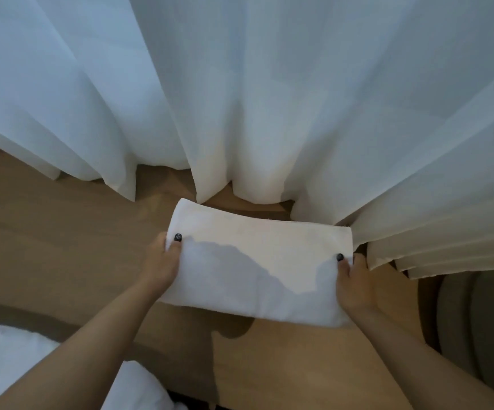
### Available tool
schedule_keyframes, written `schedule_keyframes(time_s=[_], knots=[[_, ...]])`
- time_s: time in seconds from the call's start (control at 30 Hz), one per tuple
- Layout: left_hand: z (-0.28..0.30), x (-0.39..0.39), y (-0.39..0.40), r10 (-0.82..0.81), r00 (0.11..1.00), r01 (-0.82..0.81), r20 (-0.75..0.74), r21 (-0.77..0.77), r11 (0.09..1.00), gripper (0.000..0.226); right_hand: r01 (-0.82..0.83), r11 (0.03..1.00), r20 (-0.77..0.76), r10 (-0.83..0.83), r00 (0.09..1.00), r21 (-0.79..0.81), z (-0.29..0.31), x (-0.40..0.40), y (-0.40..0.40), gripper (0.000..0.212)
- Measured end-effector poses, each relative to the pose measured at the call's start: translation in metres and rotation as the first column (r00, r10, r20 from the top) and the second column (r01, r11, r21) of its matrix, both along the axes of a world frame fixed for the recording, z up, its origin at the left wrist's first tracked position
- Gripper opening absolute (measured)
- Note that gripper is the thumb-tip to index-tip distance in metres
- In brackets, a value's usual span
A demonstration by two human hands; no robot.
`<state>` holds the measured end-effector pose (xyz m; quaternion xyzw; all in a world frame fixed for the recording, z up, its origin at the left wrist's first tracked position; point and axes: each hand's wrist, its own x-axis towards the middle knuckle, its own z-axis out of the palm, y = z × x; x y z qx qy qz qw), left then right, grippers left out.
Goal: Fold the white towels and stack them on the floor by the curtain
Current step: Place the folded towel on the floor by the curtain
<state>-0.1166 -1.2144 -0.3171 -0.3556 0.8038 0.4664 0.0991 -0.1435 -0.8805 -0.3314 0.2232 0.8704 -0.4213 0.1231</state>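
Observation:
A folded white towel (257, 261) is in the middle of the head view, just in front of the sheer white curtain (239, 99), over the wooden floor (62, 232). My left hand (162, 261) grips its left end, thumb on top and fingers hidden underneath. My right hand (355, 282) grips its right end the same way. Whether the towel rests on the floor or hangs just above it I cannot tell.
A heavier cream curtain (435, 241) hangs in folds at the right. Below it stands a round grey piece of furniture (476, 327). More white fabric (9, 365) lies at the bottom left, near my left forearm.

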Motion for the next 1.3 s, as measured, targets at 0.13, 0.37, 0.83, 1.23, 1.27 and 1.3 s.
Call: schedule_keyframes(time_s=[0.13, 0.37, 0.83, 1.23, 1.27, 1.3], knots=[[-0.029, -0.014, -0.001, 0.025, 0.998, -0.024, 0.051, -0.010, 1.000, 0.020, 0.020, 0.998, -0.021, -0.019, 1.000, 0.053, -0.035, -0.014, -0.003, 0.017], [-0.076, -0.018, -0.009, -0.026, 0.994, 0.042, 0.109, -0.143, 0.989, 0.040, 0.067, 0.993, 0.015, -0.069, 0.997, 0.096, -0.096, -0.015, -0.003, 0.023], [-0.087, -0.017, 0.024, -0.383, 0.914, 0.240, -0.134, -0.582, 0.777, 0.058, 0.029, 0.902, -0.286, 0.106, 0.952, 0.431, -0.088, -0.010, -0.024, 0.061], [-0.145, -0.026, 0.058, -0.819, 0.557, 0.687, 0.142, -0.632, 0.358, 0.067, -0.580, 0.586, -0.005, 0.706, 0.709, 0.566, -0.137, -0.012, -0.101, 0.069], [-0.145, -0.026, 0.057, -0.815, 0.563, 0.685, 0.137, -0.629, 0.368, 0.068, -0.571, 0.591, 0.005, 0.692, 0.722, 0.570, -0.138, -0.013, -0.094, 0.073], [-0.144, -0.024, 0.057, -0.808, 0.574, 0.681, 0.132, -0.624, 0.382, 0.069, -0.566, 0.584, 0.018, 0.687, 0.726, 0.582, -0.138, -0.013, -0.087, 0.075]])
